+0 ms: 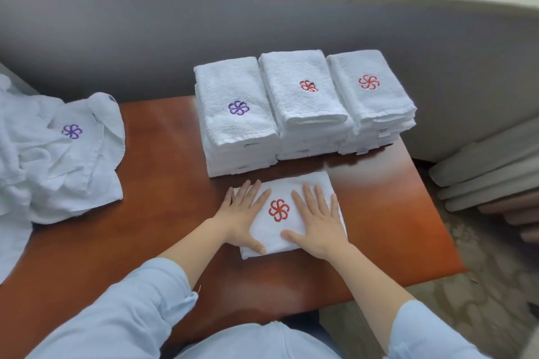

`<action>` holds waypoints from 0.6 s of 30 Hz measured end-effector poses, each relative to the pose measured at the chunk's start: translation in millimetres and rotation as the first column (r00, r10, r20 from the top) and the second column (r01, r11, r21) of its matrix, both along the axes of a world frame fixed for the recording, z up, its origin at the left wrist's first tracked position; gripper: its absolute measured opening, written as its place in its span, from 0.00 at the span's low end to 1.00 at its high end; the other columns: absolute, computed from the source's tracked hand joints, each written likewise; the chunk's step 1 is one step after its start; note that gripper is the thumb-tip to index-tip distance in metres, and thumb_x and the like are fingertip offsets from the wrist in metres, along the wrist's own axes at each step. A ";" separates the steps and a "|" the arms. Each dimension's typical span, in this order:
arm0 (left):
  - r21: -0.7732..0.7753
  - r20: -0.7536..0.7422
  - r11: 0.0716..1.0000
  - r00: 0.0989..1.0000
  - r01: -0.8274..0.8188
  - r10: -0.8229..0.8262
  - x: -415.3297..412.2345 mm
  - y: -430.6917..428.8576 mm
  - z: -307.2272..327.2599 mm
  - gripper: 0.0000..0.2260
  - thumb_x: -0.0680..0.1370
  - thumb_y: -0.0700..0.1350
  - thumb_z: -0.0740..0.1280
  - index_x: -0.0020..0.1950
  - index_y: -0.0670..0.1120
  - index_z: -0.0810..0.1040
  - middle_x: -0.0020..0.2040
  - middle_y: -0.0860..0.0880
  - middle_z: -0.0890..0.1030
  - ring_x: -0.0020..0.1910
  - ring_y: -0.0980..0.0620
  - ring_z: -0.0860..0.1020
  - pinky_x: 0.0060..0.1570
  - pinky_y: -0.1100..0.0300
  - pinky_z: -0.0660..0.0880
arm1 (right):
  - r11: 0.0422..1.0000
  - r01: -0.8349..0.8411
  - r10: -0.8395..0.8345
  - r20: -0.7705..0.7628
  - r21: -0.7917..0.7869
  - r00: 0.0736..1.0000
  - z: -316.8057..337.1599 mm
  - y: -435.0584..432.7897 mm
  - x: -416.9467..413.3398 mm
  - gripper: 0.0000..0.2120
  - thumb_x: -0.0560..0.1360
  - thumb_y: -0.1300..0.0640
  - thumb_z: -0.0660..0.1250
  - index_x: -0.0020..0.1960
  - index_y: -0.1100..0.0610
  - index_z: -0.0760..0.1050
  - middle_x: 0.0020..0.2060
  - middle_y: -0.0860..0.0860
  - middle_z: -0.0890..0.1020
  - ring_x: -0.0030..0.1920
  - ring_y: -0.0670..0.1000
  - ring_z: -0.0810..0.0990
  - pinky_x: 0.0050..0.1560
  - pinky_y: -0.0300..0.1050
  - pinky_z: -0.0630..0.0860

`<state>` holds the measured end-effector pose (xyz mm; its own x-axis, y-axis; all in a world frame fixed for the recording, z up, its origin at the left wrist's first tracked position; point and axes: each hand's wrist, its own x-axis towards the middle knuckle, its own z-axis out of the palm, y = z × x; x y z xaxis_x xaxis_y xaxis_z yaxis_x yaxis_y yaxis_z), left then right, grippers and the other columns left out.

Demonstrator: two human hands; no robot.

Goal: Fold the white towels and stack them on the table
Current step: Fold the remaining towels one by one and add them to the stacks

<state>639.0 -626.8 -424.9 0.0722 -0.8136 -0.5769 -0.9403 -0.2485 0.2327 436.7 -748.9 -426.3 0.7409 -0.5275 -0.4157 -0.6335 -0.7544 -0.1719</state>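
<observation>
We press our left hand (pixel 243 213) and right hand (pixel 316 221) flat, fingers straight, on a folded towel (pixel 269 230) on the table (pixel 163 183). A red flower mark (pixel 279 210) sits between them. The towel's long side points away from us, toward three stacks (pixel 294 73) whose little tags (pixel 383 132) we cannot read.

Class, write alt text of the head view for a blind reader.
The left hand and right hand press flat on a folded white towel with a red emblem on a wooden table. Three stacks of folded towels stand behind; unfolded towels lie left.
</observation>
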 end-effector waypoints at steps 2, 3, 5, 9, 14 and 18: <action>0.018 0.017 1.000 1.000 -0.010 0.010 -3.4 0.0 -1.0 0.62 0.64 0.72 0.70 0.74 0.55 0.24 0.70 0.52 0.20 0.68 0.50 0.19 0.70 0.42 0.28 | 1.000 -0.017 0.017 0.007 0.006 1.000 -3.5 -1.3 -1.8 0.45 0.73 0.25 0.48 0.74 0.41 0.23 0.74 0.46 0.25 0.72 0.49 0.19 0.69 0.56 0.20; 0.021 0.021 1.000 1.000 -0.019 0.019 -4.5 -0.3 -1.4 0.63 0.63 0.72 0.70 0.74 0.55 0.24 0.71 0.52 0.20 0.67 0.49 0.19 0.70 0.41 0.27 | 1.000 -0.027 0.027 0.012 0.004 1.000 -5.5 -2.4 -2.7 0.45 0.72 0.25 0.47 0.73 0.42 0.22 0.74 0.46 0.24 0.71 0.50 0.19 0.69 0.57 0.19; 0.034 0.030 0.999 0.999 -0.035 0.034 -5.8 -2.2 -0.7 0.63 0.63 0.72 0.71 0.74 0.56 0.23 0.73 0.49 0.21 0.68 0.48 0.19 0.70 0.42 0.28 | 0.999 -0.043 0.043 0.020 0.006 0.999 -8.4 -5.3 -3.8 0.47 0.71 0.23 0.47 0.73 0.42 0.22 0.74 0.47 0.23 0.71 0.50 0.19 0.68 0.57 0.19; 0.077 0.064 0.994 0.995 -0.079 0.075 -9.0 -8.0 1.8 0.65 0.62 0.72 0.73 0.74 0.57 0.23 0.76 0.47 0.25 0.75 0.44 0.26 0.71 0.41 0.30 | 0.996 -0.070 0.069 0.023 0.047 0.997 -12.1 -9.3 -4.4 0.52 0.68 0.22 0.52 0.74 0.42 0.21 0.73 0.47 0.22 0.71 0.51 0.18 0.70 0.60 0.21; 0.107 0.125 0.989 0.988 -0.102 0.088 -12.5 -14.2 7.3 0.66 0.59 0.73 0.73 0.74 0.57 0.25 0.78 0.46 0.31 0.78 0.41 0.34 0.74 0.39 0.37 | 0.984 -0.121 0.119 0.019 0.133 0.993 -7.7 -17.6 -5.5 0.51 0.71 0.27 0.57 0.75 0.43 0.24 0.72 0.47 0.21 0.69 0.51 0.16 0.69 0.60 0.21; 0.114 0.116 0.979 0.981 -0.172 0.159 -22.0 -12.4 11.1 0.57 0.63 0.78 0.64 0.76 0.60 0.29 0.80 0.47 0.38 0.78 0.41 0.41 0.75 0.41 0.42 | 0.960 -0.215 0.210 0.045 0.182 0.977 1.8 -33.4 -16.1 0.44 0.77 0.41 0.60 0.79 0.44 0.33 0.76 0.48 0.28 0.72 0.50 0.20 0.71 0.56 0.22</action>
<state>617.0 -639.2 -413.8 0.2654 -0.7088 -0.6535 -0.9014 -0.4229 0.0926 420.6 -782.3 -424.5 0.8388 -0.2728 -0.4712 -0.4560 -0.8248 -0.3342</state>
